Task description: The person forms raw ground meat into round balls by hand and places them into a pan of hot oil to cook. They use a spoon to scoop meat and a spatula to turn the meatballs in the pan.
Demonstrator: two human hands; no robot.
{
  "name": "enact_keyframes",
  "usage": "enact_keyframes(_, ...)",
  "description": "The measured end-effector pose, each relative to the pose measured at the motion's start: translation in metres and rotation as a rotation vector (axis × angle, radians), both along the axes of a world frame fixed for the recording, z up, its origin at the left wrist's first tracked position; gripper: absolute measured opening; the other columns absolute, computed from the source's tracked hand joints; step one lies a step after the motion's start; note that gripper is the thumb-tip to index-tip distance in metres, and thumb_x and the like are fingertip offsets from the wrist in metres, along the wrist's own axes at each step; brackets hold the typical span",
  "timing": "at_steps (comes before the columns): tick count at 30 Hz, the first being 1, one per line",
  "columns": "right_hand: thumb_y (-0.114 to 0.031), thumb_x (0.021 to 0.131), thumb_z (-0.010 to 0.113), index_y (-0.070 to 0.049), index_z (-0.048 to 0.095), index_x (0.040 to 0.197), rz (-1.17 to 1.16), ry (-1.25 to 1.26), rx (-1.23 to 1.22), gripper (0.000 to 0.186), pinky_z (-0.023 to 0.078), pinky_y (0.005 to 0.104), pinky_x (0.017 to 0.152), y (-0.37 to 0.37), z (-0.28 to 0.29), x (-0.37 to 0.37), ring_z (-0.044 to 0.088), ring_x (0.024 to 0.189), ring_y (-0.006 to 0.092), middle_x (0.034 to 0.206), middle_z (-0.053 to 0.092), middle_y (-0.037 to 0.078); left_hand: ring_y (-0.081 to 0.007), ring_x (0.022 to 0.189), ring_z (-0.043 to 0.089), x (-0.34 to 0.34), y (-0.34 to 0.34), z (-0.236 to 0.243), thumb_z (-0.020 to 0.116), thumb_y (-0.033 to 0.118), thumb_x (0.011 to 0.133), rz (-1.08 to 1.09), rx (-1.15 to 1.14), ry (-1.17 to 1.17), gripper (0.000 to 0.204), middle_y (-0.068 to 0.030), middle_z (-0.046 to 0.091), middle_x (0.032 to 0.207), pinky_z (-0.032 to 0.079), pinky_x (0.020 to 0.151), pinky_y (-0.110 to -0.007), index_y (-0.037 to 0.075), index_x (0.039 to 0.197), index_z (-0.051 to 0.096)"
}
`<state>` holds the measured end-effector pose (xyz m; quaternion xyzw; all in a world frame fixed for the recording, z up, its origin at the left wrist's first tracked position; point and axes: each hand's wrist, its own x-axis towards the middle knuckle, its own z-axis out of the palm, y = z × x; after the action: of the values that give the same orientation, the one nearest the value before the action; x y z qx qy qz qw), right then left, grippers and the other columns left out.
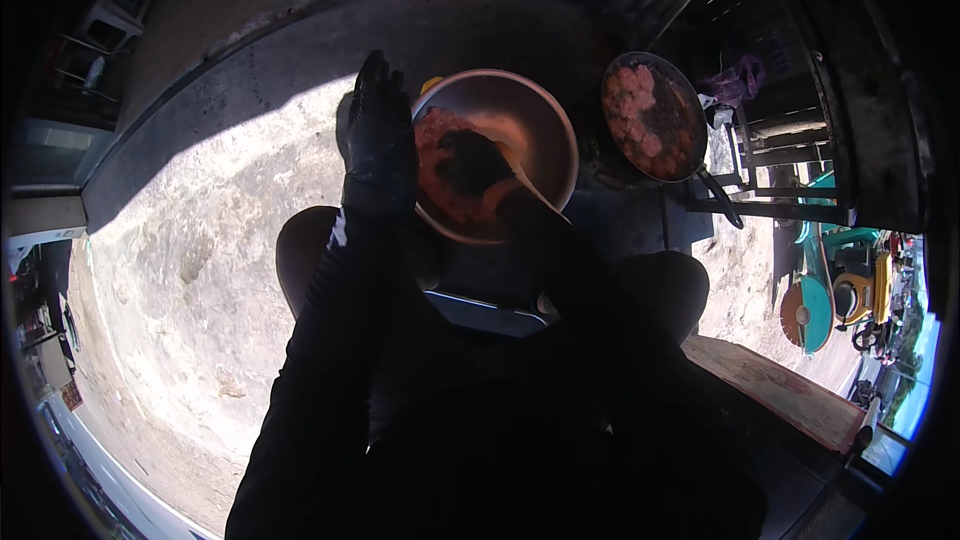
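Note:
A wide metal bowl (560,112) in front of me holds a reddish, minced-looking mixture (440,202). My left hand (380,135), in a black glove, is at the bowl's left rim with its fingers stretched out. It holds nothing that I can see. My right hand (472,162) is inside the bowl, a dark shape over the mixture, and its fingers cannot be made out. A pale tan strip (517,168) runs beside my right wrist; its kind is unclear. Right of the bowl, a black frying pan (682,178) contains pinkish lumps (632,100) in dark liquid.
The pan's handle (722,202) points toward me on the right. A dark wooden frame (830,90) rises beyond it, with a purple plastic bag (738,80) nearby. Sunlit concrete floor (200,290) lies to the left. A wooden plank (775,392) is at the lower right.

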<state>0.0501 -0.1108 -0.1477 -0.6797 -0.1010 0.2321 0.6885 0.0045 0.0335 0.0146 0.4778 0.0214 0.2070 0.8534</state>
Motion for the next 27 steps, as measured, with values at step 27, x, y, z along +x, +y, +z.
enact_keyframes(27, -0.016, 0.087, 0.065, -0.01, 0.063, 0.124, 0.062, -0.788, -0.451, 0.038, 0.051, 0.04, 0.089, -0.112, 0.139, -0.03, 0.065, 0.103, 0.0289, 0.113, 0.066, 0.011, -0.0112, 0.093, 0.06, -0.026, -0.097, -0.041, 0.057, 0.028, 0.098, -0.44, -0.236, 0.697, 0.029, -0.0022, 0.066, 0.104, 0.048, 0.083, -0.027, 0.006, 0.115, 0.065)
